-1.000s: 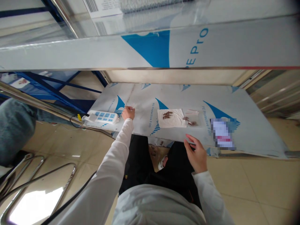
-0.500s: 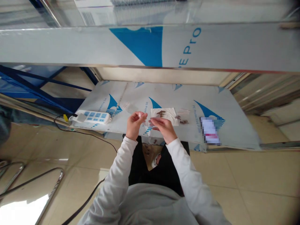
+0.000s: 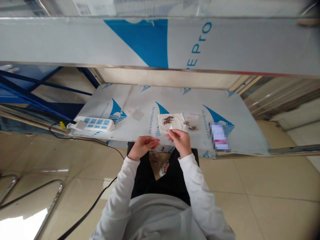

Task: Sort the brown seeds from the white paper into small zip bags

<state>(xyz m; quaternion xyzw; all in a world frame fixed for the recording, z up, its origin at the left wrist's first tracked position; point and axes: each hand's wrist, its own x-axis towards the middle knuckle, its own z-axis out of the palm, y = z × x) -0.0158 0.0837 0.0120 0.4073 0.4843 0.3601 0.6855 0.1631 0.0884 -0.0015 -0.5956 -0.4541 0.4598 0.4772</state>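
Observation:
My left hand (image 3: 143,147) is closed in a pinch at the shelf's front edge, on what looks like a small clear plastic bag (image 3: 158,144). Its outline is faint. My right hand (image 3: 181,141) pinches thumb to fingers over the near edge of a white paper sheet (image 3: 178,119); whatever lies between the fingertips is too small to make out. Several small brown pieces (image 3: 168,119) are on the paper. To its right lies a clear zip bag (image 3: 195,120) with more brown pieces (image 3: 192,127) at it; whether they are inside is unclear.
Another clear bag (image 3: 137,114) lies flat to the left. A white power strip (image 3: 96,124) with a black cable sits at the left end of the film-covered shelf (image 3: 172,96). A phone (image 3: 220,136) lies at right. An upper shelf edge (image 3: 225,46) overhangs the back.
My hands have moved apart and toward me. The left hand has dropped to the front edge with the clear bag; the right has shifted slightly to the paper's near side. The view has tilted slightly.

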